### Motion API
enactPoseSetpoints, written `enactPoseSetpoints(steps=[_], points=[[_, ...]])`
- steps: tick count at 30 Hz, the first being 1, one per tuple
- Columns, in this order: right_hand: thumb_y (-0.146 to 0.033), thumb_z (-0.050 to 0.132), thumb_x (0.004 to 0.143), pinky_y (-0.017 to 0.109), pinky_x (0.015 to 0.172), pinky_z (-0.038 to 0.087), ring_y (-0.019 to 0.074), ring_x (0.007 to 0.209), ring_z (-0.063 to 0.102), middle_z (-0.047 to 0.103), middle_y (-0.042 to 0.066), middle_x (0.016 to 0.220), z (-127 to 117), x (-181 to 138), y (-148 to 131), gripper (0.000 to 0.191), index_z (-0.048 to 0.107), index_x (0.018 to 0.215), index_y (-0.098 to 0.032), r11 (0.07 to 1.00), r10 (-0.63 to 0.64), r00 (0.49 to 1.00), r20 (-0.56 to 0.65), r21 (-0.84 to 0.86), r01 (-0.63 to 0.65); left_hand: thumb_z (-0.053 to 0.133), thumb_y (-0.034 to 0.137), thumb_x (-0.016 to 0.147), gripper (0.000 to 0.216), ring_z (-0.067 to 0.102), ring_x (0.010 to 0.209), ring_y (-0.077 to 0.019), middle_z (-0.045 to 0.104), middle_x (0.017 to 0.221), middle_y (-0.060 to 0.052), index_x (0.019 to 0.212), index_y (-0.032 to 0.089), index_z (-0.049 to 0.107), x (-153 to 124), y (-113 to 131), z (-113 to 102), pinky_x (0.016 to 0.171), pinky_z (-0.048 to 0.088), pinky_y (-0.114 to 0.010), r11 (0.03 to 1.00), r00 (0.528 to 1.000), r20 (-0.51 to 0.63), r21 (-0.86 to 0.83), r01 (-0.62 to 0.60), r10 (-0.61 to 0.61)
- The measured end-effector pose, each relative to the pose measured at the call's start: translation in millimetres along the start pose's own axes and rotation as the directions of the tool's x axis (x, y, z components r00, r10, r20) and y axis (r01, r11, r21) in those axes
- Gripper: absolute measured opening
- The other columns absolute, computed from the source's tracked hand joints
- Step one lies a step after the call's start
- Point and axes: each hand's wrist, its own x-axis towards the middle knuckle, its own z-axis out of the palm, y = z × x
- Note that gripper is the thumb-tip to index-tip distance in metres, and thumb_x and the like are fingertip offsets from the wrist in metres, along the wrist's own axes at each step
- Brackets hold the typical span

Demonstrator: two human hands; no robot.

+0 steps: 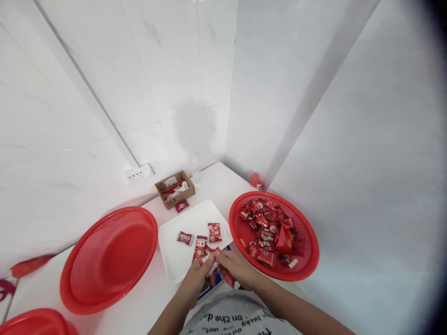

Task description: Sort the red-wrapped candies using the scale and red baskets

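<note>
My left hand point(201, 271) and my right hand point(232, 265) meet over the near edge of a white tray point(170, 253). Both are closed, with red candy packets point(227, 278) between and below them. Which hand grips which packet is partly hidden by the fingers. On the tray, just beyond my hands, lie a tall red packet point(200, 246), a square red packet point(214, 232) and a dark red wrapped candy point(185, 238). Part of a blue object point(211, 291) shows under my hands.
A red basket point(312, 260) full of red packets stands right of the tray. Another red basket point(108, 251) is at left, with part of a third point(33, 323) nearer. A small cardboard box point(178, 195) with wrappers sits behind the tray, a red packet point(181, 205) beside it. Walls enclose the table's corner.
</note>
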Motion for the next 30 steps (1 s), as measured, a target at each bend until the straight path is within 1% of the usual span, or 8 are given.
enactPoseSetpoints(steps=[4, 9, 11, 13, 15, 17, 23, 30], points=[[-0.069, 0.041, 0.074, 0.021, 0.045, 0.032, 0.0103, 0.047, 0.044, 0.056, 0.000, 0.053, 1.1, -4.0, -4.9, 0.056, 0.057, 0.061, -0.016, 0.995, -0.059, 0.996, 0.061, -0.076, 0.063, 0.045, 0.065, 0.073, 0.049, 0.039, 0.044, -0.0117, 0.044, 0.042, 0.004, 0.055, 0.019, 0.049, -1.3, 0.6, 0.8, 0.052, 0.030, -0.025, 0.998, 1.000, 0.000, 0.053, -0.026, 0.026], [-0.064, 0.043, 0.076, 0.026, 0.056, 0.044, 0.0167, 0.061, 0.057, 0.064, 0.003, 0.064, 3.7, -10.2, -11.2, 0.051, 0.063, 0.077, -0.018, 0.990, -0.079, 0.993, 0.091, -0.112, 0.089, 0.043, 0.066, 0.073, 0.051, 0.043, 0.045, -0.0151, 0.044, 0.041, 0.001, 0.046, 0.023, 0.044, -2.4, -2.9, -1.4, 0.054, 0.033, -0.028, 0.972, 0.998, -0.026, 0.230, -0.051, 0.059], [-0.062, 0.046, 0.076, 0.027, 0.062, 0.046, 0.0179, 0.067, 0.059, 0.065, 0.004, 0.071, 5.2, -9.9, -9.0, 0.048, 0.063, 0.082, -0.018, 0.987, -0.107, 0.992, 0.060, -0.115, 0.113, 0.040, 0.067, 0.074, 0.051, 0.044, 0.045, -0.0164, 0.043, 0.040, 0.001, 0.048, 0.023, 0.045, -0.5, -7.0, -2.8, 0.053, 0.034, -0.029, 0.966, 0.997, -0.067, 0.258, -0.018, 0.036], [-0.061, 0.049, 0.075, 0.028, 0.064, 0.046, 0.0177, 0.068, 0.058, 0.065, 0.004, 0.073, 6.5, -7.6, -4.9, 0.046, 0.062, 0.082, -0.017, 0.985, -0.108, 0.994, -0.021, -0.139, 0.104, 0.037, 0.068, 0.074, 0.051, 0.045, 0.044, -0.0171, 0.043, 0.040, 0.001, 0.050, 0.023, 0.046, 2.3, -12.3, -3.9, 0.051, 0.034, -0.029, 0.962, 0.995, -0.098, 0.272, 0.015, 0.012], [-0.060, 0.050, 0.075, 0.027, 0.063, 0.045, 0.0168, 0.066, 0.056, 0.064, 0.003, 0.070, 7.3, -4.5, -1.1, 0.046, 0.061, 0.078, -0.016, 0.986, -0.087, 0.992, -0.088, -0.153, 0.073, 0.037, 0.069, 0.073, 0.052, 0.044, 0.043, -0.0169, 0.044, 0.041, 0.001, 0.051, 0.023, 0.046, 5.1, -17.2, -4.3, 0.049, 0.033, -0.029, 0.962, 0.994, -0.112, 0.272, 0.035, -0.004], [-0.060, 0.049, 0.075, 0.027, 0.062, 0.045, 0.0165, 0.064, 0.056, 0.064, 0.003, 0.069, 7.7, -2.0, 0.2, 0.046, 0.060, 0.074, -0.016, 0.987, -0.081, 0.992, -0.100, -0.149, 0.066, 0.038, 0.071, 0.071, 0.052, 0.043, 0.042, -0.0165, 0.043, 0.041, 0.001, 0.050, 0.024, 0.044, 6.5, -20.1, -3.7, 0.048, 0.033, -0.029, 0.966, 0.992, -0.122, 0.253, 0.049, -0.018], [-0.063, 0.052, 0.071, 0.030, 0.056, 0.048, 0.0177, 0.057, 0.058, 0.064, 0.003, 0.062, 9.2, 0.3, -8.3, 0.046, 0.058, 0.074, -0.018, 0.997, -0.057, 0.998, 0.036, -0.045, 0.059, 0.029, 0.074, 0.072, 0.060, 0.046, 0.044, -0.0174, 0.045, 0.041, -0.001, 0.044, 0.023, 0.045, 2.7, -16.9, 0.2, 0.054, 0.037, -0.030, 0.974, 0.994, -0.110, 0.222, 0.039, -0.015], [-0.063, 0.054, 0.068, 0.031, 0.055, 0.048, 0.0167, 0.051, 0.058, 0.062, 0.001, 0.057, 9.1, 11.0, -7.6, 0.047, 0.059, 0.077, -0.017, 0.998, -0.054, 0.991, 0.120, -0.023, 0.058, 0.023, 0.075, 0.073, 0.066, 0.047, 0.046, -0.0166, 0.047, 0.042, -0.002, 0.045, 0.021, 0.049, 4.6, -18.8, -2.6, 0.055, 0.039, -0.029, 0.989, 0.976, -0.189, 0.080, 0.127, -0.110]])
